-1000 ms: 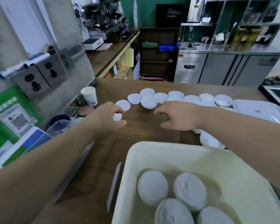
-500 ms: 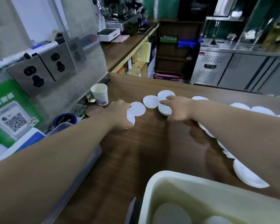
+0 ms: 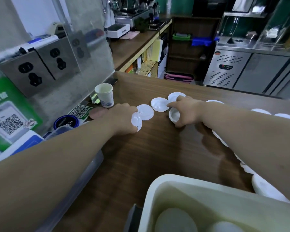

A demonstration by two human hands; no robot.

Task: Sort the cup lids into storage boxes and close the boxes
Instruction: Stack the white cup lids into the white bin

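Note:
White round cup lids lie in a row across the brown wooden counter (image 3: pixel 157 156). My left hand (image 3: pixel 120 118) grips one white lid (image 3: pixel 136 121) on edge, right beside a flat lid (image 3: pixel 145 112). My right hand (image 3: pixel 187 109) closes on another lid (image 3: pixel 174 116), with two flat lids (image 3: pixel 159 104) just behind its fingers. More lids (image 3: pixel 261 111) run to the right, partly hidden by my right forearm. A cream storage box (image 3: pixel 182 186) sits near me at the bottom, with several lids (image 3: pixel 174 220) inside.
A paper cup (image 3: pixel 105 95) stands at the left by a clear screen (image 3: pixel 89 52). QR code signs (image 3: pixel 8 123), a blue round dish (image 3: pixel 66 123) and a clear plastic container (image 3: pixel 90 166) line the left edge. Steel fridge cabinets (image 3: pixel 241 71) stand beyond the counter.
The view has tilted up and moved forward, so the box shows less. Both hands reached farther out to the lid row; each closed on a lid.

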